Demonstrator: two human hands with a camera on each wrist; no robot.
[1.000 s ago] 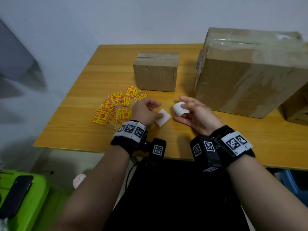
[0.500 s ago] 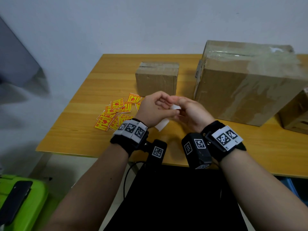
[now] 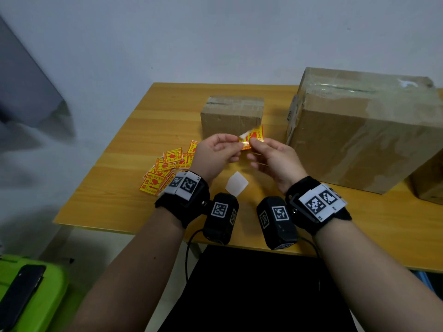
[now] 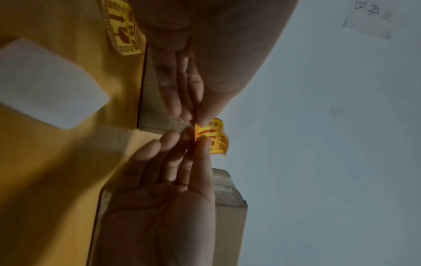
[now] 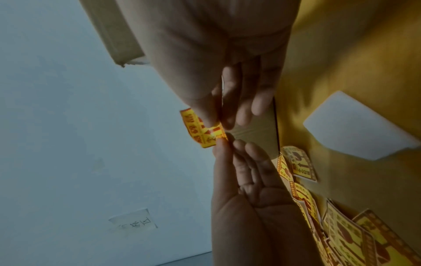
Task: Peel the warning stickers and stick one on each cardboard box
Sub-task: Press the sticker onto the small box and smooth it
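Observation:
Both hands are raised over the table and pinch one yellow-and-red warning sticker (image 3: 253, 138) (image 4: 213, 137) (image 5: 200, 131) between them. My left hand (image 3: 239, 143) (image 4: 193, 118) pinches its left edge, where a white corner of backing shows. My right hand (image 3: 253, 145) (image 5: 216, 124) pinches its lower right part with thumb and forefinger. Behind the hands stands a small cardboard box (image 3: 232, 116), and a large taped cardboard box (image 3: 359, 130) is to the right. A third box (image 3: 429, 185) is cut off at the right edge.
A pile of several warning stickers (image 3: 165, 168) (image 5: 341, 234) lies on the wooden table (image 3: 119, 192) left of my hands. A white backing sheet (image 3: 236, 183) (image 4: 45, 84) (image 5: 360, 126) lies flat near the front edge. A green case with a phone (image 3: 21, 295) sits on the floor at lower left.
Both hands rose from the table and came together. The white paper the left hand held now lies on the table, and a yellow sticker is pinched between the two hands.

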